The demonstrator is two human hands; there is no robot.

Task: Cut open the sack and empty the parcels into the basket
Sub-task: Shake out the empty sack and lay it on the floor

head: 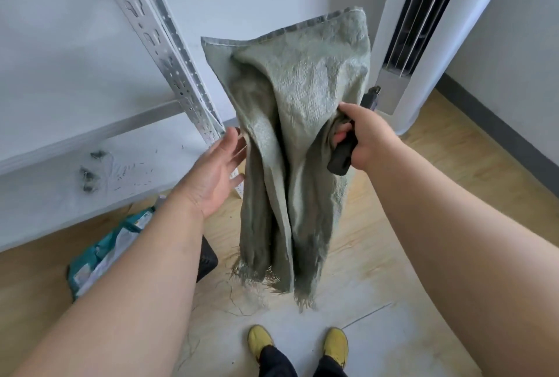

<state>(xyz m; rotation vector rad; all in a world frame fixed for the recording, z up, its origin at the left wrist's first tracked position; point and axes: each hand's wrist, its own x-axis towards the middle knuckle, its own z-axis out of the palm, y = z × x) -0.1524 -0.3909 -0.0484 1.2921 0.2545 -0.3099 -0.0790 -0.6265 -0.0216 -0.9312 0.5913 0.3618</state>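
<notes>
While the grey-green woven sack point(302, 141) is held up in the air with its stitched end on top and its frayed, cut end hanging down above the floor point(378, 255), it looks flat and limp, so it is judged that the parcels are already out of it. It is probably held upside down in this way so that anything left inside can fall out through the cut opening. The right hand point(363, 138) is closed around a bunch of the sack's fabric at about the middle of its height, and in the same grip a dark utility knife point(343, 159) is held, with its front part showing behind the fabric; the whole weight of the sack is carried by this hand. The left hand point(217, 171) is open, with the fingers straight and a little spread, and it is placed just beside the left edge of the sack; whether the fingertips really touch the fabric cannot be told. It is probably brought there to steady or to take the hanging cloth. At the lower left, partly hidden under the left forearm, teal and white parcels point(102, 258) are seen next to a dark basket corner point(207, 258), which seems to be the place where the content was emptied. A metal shelving rack point(169, 65) stands behind, and a white standing air conditioner point(423, 44) is seen at the right.
</notes>
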